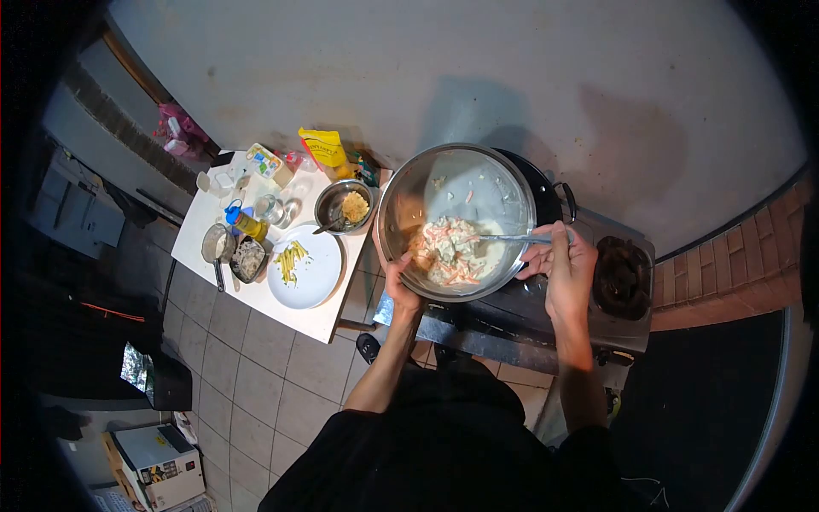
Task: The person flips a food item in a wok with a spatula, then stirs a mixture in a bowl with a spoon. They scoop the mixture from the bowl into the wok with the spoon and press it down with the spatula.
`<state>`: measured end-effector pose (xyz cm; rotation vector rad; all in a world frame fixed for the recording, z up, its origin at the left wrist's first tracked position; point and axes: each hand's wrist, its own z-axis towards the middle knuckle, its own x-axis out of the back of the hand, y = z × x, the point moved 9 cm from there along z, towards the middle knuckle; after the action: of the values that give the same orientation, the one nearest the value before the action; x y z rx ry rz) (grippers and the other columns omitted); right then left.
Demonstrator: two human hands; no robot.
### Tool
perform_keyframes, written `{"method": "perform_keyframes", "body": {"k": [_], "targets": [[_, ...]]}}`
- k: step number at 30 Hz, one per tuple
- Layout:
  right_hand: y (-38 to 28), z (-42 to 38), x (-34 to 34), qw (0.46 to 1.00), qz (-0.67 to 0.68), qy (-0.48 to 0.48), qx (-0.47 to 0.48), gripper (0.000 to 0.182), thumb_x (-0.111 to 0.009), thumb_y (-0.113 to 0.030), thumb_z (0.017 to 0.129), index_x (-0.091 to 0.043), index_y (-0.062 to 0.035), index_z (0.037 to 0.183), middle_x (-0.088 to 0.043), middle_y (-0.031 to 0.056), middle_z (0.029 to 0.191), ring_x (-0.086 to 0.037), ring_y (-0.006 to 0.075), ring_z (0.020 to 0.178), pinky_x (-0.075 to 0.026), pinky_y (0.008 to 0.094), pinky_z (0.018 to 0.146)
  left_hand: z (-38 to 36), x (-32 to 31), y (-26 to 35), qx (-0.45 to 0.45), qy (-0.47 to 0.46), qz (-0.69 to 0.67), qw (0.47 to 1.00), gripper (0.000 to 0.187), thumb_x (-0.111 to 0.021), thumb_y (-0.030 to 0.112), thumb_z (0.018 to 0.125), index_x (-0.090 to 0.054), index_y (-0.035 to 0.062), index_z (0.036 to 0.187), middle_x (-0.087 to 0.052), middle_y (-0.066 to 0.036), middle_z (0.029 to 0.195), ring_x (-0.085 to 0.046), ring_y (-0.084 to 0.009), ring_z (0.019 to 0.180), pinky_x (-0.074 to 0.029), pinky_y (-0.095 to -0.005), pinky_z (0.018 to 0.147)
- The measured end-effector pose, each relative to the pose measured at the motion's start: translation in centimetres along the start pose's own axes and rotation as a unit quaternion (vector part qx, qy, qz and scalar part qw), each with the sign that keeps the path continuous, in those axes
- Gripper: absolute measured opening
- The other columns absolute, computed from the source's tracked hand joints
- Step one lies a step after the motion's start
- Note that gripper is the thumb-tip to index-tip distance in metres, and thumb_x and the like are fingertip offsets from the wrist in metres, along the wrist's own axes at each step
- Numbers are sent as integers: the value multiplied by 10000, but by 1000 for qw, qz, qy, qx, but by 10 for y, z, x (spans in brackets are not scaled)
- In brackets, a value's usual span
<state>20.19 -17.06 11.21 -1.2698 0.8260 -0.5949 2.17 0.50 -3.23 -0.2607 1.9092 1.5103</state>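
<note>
A large metal bowl (512, 192) is tilted over the stove, with a creamy white mixture (452, 247) with orange strips lying in its lower part. My left hand (401, 282) is closed on the bowl's left rim, the thumb over the inside. My right hand (559, 264) holds the handle of a metal spoon (508, 238) at the bowl's right rim; the spoon's tip is in the mixture. Behind the bowl, a dark pot (546, 200) is partly hidden.
To the left, a white table (311, 322) holds a white plate (317, 277) with green strips, a small metal bowl (325, 203), a yellow bag (324, 149) and an oil bottle (249, 225). A stove burner (621, 277) lies right of my right hand.
</note>
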Motion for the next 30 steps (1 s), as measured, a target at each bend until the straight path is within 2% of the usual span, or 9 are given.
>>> {"method": "perform_keyframes", "body": {"k": [14,16,17,19,23,25,27,28,30], "targets": [[-39,23,-26,995,-64,-41,72,290,-424,-161,966,-576,72,883,-604,140,605,-583,136,491,-500,260,460,13,-27,32,-6,1,-85,996,478,-392,293,819,-534,-76,1087,-571,-202,1112,-558,-300,1023,-442,-408,907],[-45,11,-46,954,-209,-122,176,195,-469,-103,936,-587,53,930,-618,127,633,-608,144,537,-495,263,500,10,-34,38,13,-5,-85,996,479,-394,291,815,-532,-75,1092,-568,-203,1118,-553,-304,1033,-434,-413,921],[-45,9,-46,954,-209,-122,175,195,-469,-103,936,-587,53,930,-618,127,633,-608,144,537,-495,263,500,10,-34,39,13,-5,-84,996,479,-394,291,815,-532,-75,1092,-568,-203,1118,-553,-304,1033,-434,-413,921],[-60,-3,-56,889,-329,-138,286,145,-492,-50,903,-597,22,975,-622,115,673,-622,161,575,-481,264,526,10,-35,40,18,-18,-92,995,483,-400,290,811,-522,-71,1108,-561,-201,1130,-550,-307,1040,-433,-418,924],[-78,3,-38,904,-362,-112,197,155,-519,-75,887,-609,-13,997,-612,101,708,-612,180,584,-470,283,558,17,-22,31,14,-22,-94,995,495,-406,286,807,-494,-68,1143,-548,-204,1150,-548,-310,1049,-436,-421,925],[-87,1,-39,891,-372,-124,228,150,-522,-98,886,-609,-12,973,-611,88,713,-602,175,580,-469,292,566,19,-16,34,-25,2,-83,996,524,-407,284,805,-459,-75,1183,-534,-206,1170,-543,-314,1063,-439,-420,927],[-94,-5,-42,830,-434,-90,340,148,-493,-101,905,-596,2,928,-592,94,655,-594,150,554,-450,279,529,19,-15,35,-34,-4,-92,995,532,-406,282,804,-452,-80,1191,-532,-208,1172,-543,-315,1065,-439,-418,927],[-89,-7,-41,830,-434,-88,339,148,-493,-101,905,-596,2,928,-592,94,655,-594,150,554,-450,279,529,19,-14,36,-45,-8,-103,994,539,-406,279,804,-444,-84,1200,-530,-209,1173,-542,-316,1068,-440,-417,927],[-53,7,-31,915,-363,-85,154,175,-473,-114,927,-582,15,881,-577,92,589,-578,125,503,-433,267,472,24,-7,30,-62,-9,-95,993,547,-405,282,803,-442,-88,1203,-528,-213,1176,-544,-317,1066,-439,-416,928]]}}
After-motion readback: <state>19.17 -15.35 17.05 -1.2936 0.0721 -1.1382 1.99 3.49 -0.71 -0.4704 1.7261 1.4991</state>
